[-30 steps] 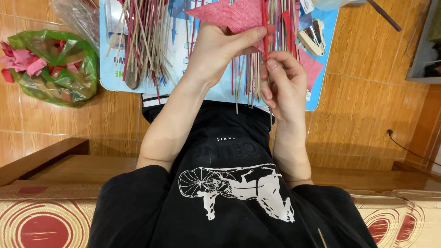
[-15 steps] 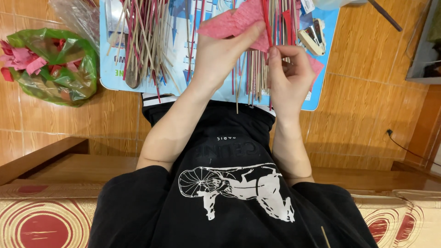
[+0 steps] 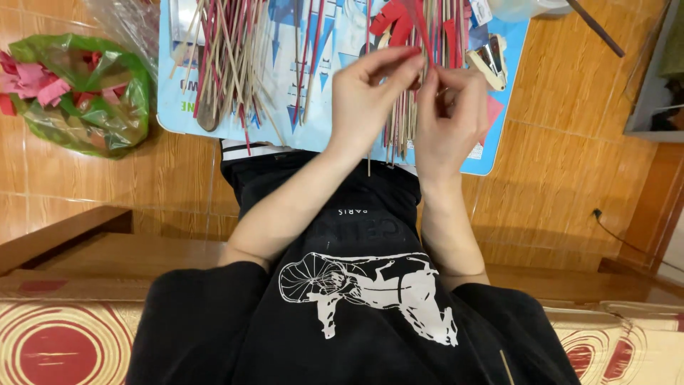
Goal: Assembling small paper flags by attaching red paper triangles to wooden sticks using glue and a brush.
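My left hand [image 3: 370,93] and my right hand [image 3: 452,114] meet fingertip to fingertip over a blue mat [image 3: 320,43]. The left thumb and forefinger pinch a narrow fold of red paper [image 3: 399,18] that runs up out of the top edge. Right beside it, the right fingers pinch a thin stick [image 3: 427,39] against that paper. Under both hands lies a bundle of thin bamboo sticks [image 3: 402,135], some of them red, pointing toward my lap.
Another heap of thin sticks [image 3: 228,57] covers the mat's left part. A small stapler [image 3: 488,53] lies at the mat's right edge. A green plastic bag [image 3: 78,89] of pink and red paper scraps sits on the orange tiled floor at the left.
Both hands have come closer together and a little farther from me. The wide red paper sheet the left hand held now shows as a narrow fold between the fingertips.
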